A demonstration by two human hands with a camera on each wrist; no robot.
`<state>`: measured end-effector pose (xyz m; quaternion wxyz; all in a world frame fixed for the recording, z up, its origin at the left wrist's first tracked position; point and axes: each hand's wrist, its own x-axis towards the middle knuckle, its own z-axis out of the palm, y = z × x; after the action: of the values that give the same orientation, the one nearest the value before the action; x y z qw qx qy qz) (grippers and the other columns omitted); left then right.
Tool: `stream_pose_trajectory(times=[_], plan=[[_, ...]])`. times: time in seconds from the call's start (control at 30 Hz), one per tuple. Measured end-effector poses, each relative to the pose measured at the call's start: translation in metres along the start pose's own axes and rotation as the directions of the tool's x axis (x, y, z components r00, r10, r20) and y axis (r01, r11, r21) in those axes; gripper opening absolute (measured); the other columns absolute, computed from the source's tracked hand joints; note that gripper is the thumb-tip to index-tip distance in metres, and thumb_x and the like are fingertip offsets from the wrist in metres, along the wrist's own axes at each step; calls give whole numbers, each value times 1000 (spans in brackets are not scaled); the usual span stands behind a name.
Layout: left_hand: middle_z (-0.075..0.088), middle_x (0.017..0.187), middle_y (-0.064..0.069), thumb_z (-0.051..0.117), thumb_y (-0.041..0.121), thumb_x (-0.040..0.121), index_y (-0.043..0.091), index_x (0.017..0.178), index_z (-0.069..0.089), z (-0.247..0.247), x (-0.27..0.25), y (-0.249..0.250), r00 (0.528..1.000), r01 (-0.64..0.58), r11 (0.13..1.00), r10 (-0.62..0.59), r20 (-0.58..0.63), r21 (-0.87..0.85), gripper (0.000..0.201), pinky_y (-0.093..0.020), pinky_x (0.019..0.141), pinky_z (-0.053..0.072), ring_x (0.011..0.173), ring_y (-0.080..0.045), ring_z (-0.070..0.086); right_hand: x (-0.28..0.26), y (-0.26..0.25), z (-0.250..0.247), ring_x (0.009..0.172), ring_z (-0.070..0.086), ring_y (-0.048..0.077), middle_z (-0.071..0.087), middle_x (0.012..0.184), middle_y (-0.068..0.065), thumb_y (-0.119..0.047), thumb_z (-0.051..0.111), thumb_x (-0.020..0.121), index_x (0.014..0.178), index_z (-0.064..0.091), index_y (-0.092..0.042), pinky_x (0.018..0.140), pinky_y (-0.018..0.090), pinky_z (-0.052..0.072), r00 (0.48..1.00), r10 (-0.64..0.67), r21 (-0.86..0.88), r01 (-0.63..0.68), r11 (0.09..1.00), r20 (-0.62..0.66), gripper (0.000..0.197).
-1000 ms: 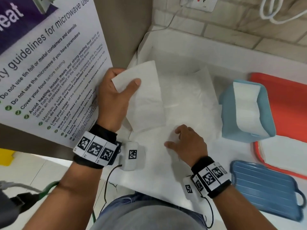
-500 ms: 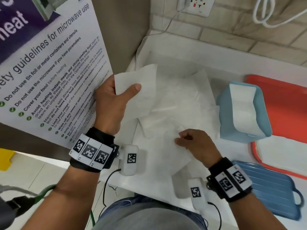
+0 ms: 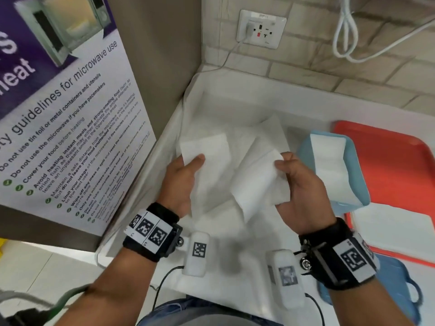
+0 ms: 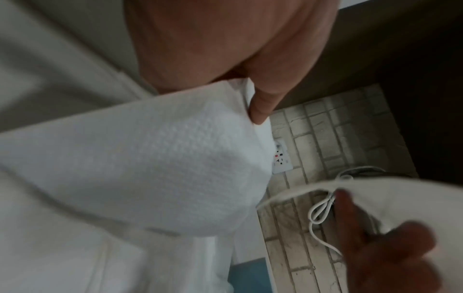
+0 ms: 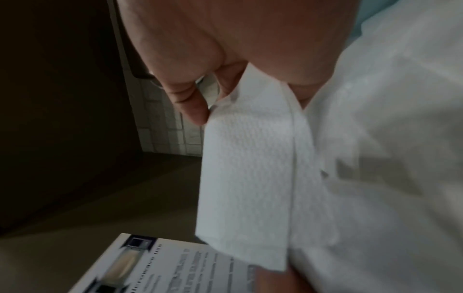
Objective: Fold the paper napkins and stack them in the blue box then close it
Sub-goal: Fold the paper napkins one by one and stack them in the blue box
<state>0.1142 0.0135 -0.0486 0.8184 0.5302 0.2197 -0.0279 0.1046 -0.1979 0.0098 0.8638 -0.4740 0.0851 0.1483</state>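
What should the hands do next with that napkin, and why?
Probably bring the two ends together to fold it. The left hand and right hand each pinch an end of one napkin held up and sagging between them, and the blue box waits open alongside.

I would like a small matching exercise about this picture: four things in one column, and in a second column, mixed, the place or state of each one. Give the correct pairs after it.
Things:
1. blue box
2. blue lid
3. napkin in the hands
4. white cable

Places or states:
A. hangs in a loop on the brick wall
B. lies flat at the near right edge of the counter
C. held off the counter, left hand and right hand each pinching an end
D. stands open with a white napkin inside

Pairs: 1-D, 2-B, 3-C, 4-A
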Motion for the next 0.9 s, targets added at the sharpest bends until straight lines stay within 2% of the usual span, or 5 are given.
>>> stream_pose_trajectory(times=[0.13, 0.3, 0.43, 0.57, 0.9], plan=[[79, 103, -5, 57, 14, 105, 12, 110, 72, 7, -1, -12, 997, 76, 997, -75, 33, -22, 16, -31, 70, 61, 91, -21, 75, -3, -11, 21, 90, 62, 18, 65, 87, -1, -13, 50, 85, 78, 55, -18, 88, 37, 44, 988, -60, 180, 34, 983, 144, 10], [75, 121, -12, 68, 27, 97, 9, 125, 72, 16, -3, -17, 979, 202, 972, -198, 45, -120, 33, -51, 109, 49, 116, -32, 70, 5, -2, 22, 87, 66, 16, 68, 86, -1, -10, 52, 89, 74, 60, -20, 83, 34, 49, 992, -91, 157, 76, 985, 91, 20], [77, 114, -6, 67, 27, 97, 12, 111, 74, 21, -5, -11, 989, 150, 977, -150, 9, -153, 22, -44, 103, 54, 109, -26, 72, 7, 27, 2, 80, 65, 19, 69, 86, 4, -7, 57, 96, 86, 58, -17, 72, 36, 51, 991, 47, -161, -67, 985, -123, 14], [72, 122, -8, 76, 38, 87, 9, 124, 70, 21, -4, -7, 991, 131, 973, -131, 16, -189, 48, -48, 104, 52, 113, -30, 69, 4, 41, -5, 80, 66, 19, 70, 87, 4, -7, 59, 96, 84, 58, -17, 68, 33, 54, 981, 88, -157, -115, 981, -171, 15], [66, 139, -8, 55, 77, 89, 20, 143, 60, 24, 0, 0, 982, 143, 964, -110, 153, -224, 79, -53, 115, 44, 129, -28, 64, 6, 50, -1, 84, 67, 23, 71, 92, 8, -8, 60, 97, 89, 59, -13, 73, 36, 54, 985, 89, -193, -116, 974, -147, 10]])
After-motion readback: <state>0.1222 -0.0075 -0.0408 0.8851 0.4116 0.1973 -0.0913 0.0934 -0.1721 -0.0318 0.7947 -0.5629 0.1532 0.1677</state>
